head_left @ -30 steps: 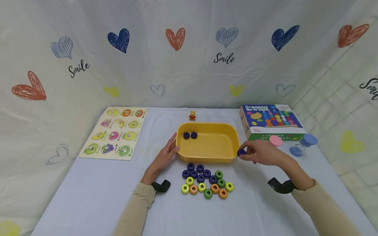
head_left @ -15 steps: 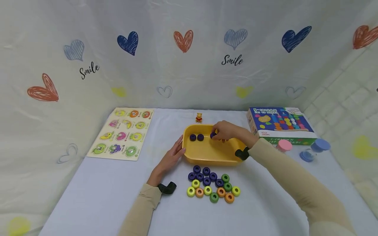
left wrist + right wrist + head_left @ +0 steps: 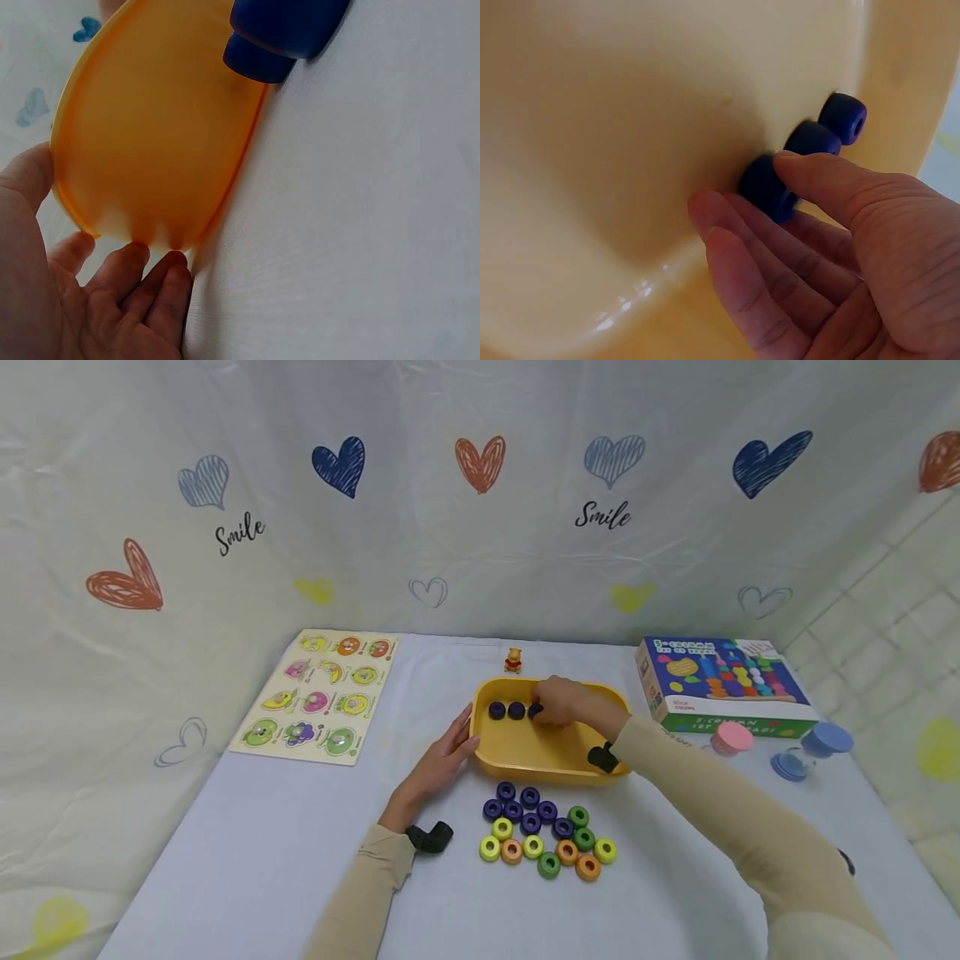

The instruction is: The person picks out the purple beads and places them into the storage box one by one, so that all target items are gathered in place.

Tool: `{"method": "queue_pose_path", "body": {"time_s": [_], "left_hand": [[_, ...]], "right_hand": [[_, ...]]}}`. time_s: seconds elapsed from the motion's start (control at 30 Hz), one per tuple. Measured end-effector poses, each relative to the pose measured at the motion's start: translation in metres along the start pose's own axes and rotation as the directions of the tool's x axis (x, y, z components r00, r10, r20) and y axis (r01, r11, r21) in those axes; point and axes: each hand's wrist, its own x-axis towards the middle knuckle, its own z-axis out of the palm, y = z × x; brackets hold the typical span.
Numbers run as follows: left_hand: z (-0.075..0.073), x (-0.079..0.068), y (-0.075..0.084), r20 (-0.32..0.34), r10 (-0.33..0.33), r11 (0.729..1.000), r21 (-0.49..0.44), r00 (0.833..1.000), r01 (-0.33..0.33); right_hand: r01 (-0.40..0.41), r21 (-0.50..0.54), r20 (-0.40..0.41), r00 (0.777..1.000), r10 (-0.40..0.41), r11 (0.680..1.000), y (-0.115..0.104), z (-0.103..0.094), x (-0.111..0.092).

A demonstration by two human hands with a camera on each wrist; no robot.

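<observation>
My right hand reaches into the yellow tray and pinches a dark blue bead between thumb and fingers, low over the tray's floor. Two more dark blue beads sit in line to its left along the back wall. Against the tray's left end rests my left hand; its fingertips touch the outer wall and its thumb lies at the rim. In front of the tray lie loose ring beads: several dark blue, several yellow, some green and orange.
A fruit puzzle board lies at the back left. Behind the tray stands a small bear figure. At the back right are a toy box, a pink-topped item and a blue-topped one.
My right hand has carried the dark blue bead from beside the tray's right end into the tray, to the right of the two beads. My left hand stays at the tray; the head view has shifted slightly.
</observation>
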Motion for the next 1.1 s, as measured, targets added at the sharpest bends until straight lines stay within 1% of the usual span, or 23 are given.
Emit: {"method": "queue_pose_path", "body": {"time_s": [0.13, 0.23, 0.3, 0.37, 0.4, 0.43, 0.53, 0.6, 0.63, 0.77, 0.83, 0.93, 1.03, 1.1], "left_hand": [[0.001, 0.0, 0.001, 0.013, 0.018, 1.0, -0.015, 1.0, -0.018], [0.001, -0.001, 0.002, 0.007, -0.01, 1.0, -0.002, 1.0, 0.01], [0.001, 0.0, 0.002, 0.0, -0.039, 0.999, 0.006, 0.999, 0.039], [0.002, 0.002, -0.007, -0.028, -0.058, 0.998, 0.022, 0.998, 0.058], [0.001, 0.002, -0.007, -0.029, -0.075, 0.997, 0.029, 0.997, 0.076], [0.002, 0.003, -0.012, -0.039, -0.083, 0.996, 0.037, 0.996, 0.084], [0.003, 0.007, -0.025, -0.072, -0.08, 0.995, 0.058, 0.994, 0.084], [0.003, 0.008, -0.026, -0.078, -0.089, 0.994, 0.058, 0.993, 0.094], [0.004, 0.009, -0.03, -0.09, -0.076, 0.995, 0.055, 0.993, 0.082], [0.005, 0.009, -0.031, -0.098, -0.058, 0.997, 0.037, 0.994, 0.061], [0.005, 0.009, -0.031, -0.098, -0.049, 0.998, 0.038, 0.994, 0.053], [0.005, 0.01, -0.031, -0.092, -0.047, 0.998, 0.04, 0.995, 0.051], [0.005, 0.01, -0.03, -0.077, -0.055, 0.998, 0.027, 0.996, 0.057], [0.004, 0.009, -0.028, -0.06, -0.064, 0.998, 0.007, 0.996, 0.064]], "right_hand": [[-0.001, -0.006, -0.033, 0.999, 0.001, 1.0, -0.001, -0.005, -0.011], [0.011, 0.002, -0.077, 0.997, -0.011, 1.0, -0.003, -0.01, -0.023], [0.041, 0.019, -0.103, 0.994, -0.039, 0.999, -0.005, -0.013, -0.033], [0.085, 0.043, -0.134, 0.988, -0.078, 0.995, -0.007, -0.013, -0.046], [0.111, 0.047, -0.151, 0.983, -0.102, 0.993, -0.009, -0.012, -0.053], [0.139, 0.045, -0.176, 0.976, -0.129, 0.989, -0.012, -0.011, -0.061], [0.209, 0.027, -0.235, 0.952, -0.197, 0.978, -0.019, 0.0, -0.087], [0.212, 0.007, -0.249, 0.947, -0.204, 0.977, -0.025, 0.01, -0.103], [0.207, 0.008, -0.246, 0.949, -0.199, 0.978, -0.028, 0.016, -0.11], [0.14, 0.045, -0.19, 0.973, -0.129, 0.989, -0.037, 0.044, -0.131], [0.124, 0.048, -0.186, 0.976, -0.113, 0.991, -0.038, 0.058, -0.137], [0.128, -0.009, -0.229, 0.965, -0.126, 0.992, -0.037, 0.077, -0.141], [0.139, -0.053, -0.248, 0.957, -0.148, 0.989, -0.035, 0.088, -0.144], [0.134, -0.047, -0.23, 0.963, -0.141, 0.99, -0.035, 0.092, -0.145]]}}
